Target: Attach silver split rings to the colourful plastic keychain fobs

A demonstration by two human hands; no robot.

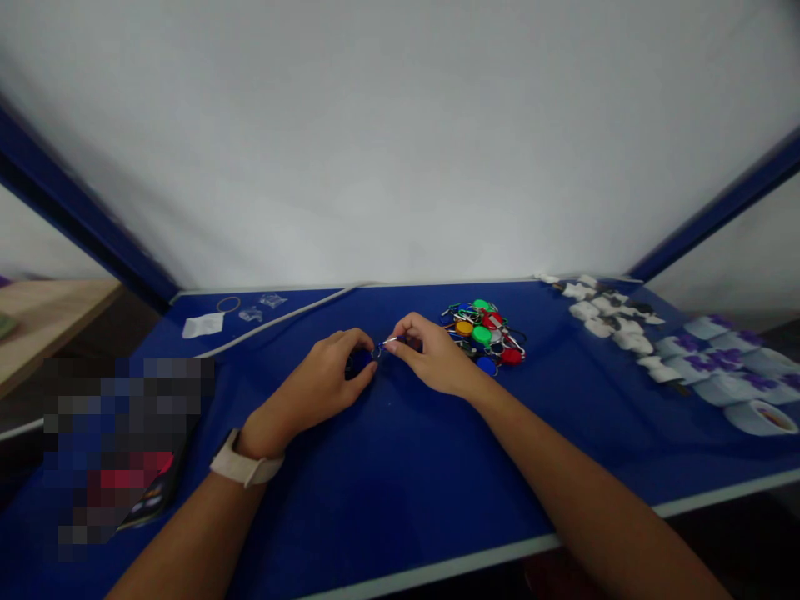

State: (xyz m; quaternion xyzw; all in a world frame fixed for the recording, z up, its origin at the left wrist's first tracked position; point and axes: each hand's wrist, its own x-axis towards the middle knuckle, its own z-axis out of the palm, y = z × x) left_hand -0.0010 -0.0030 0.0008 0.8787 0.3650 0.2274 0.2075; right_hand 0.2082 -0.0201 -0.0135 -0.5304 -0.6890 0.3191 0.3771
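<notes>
Over the middle of the blue table, my left hand curls its thumb and fingers around a dark blue, round badge reel. The reel is partly hidden by the fingers. Close by on the right, my right hand pinches the small metallic carabiner clip at the reel's end. To the right of that hand lies a pile of carabiner badge reels in green, red, yellow and blue. A pale band circles my left wrist.
White objects with dark parts lie at the right rear. Pale round containers with purple decorations stand at the far right. A white cable, clear plastic scraps and a white paper piece are at left, behind a pixelated item.
</notes>
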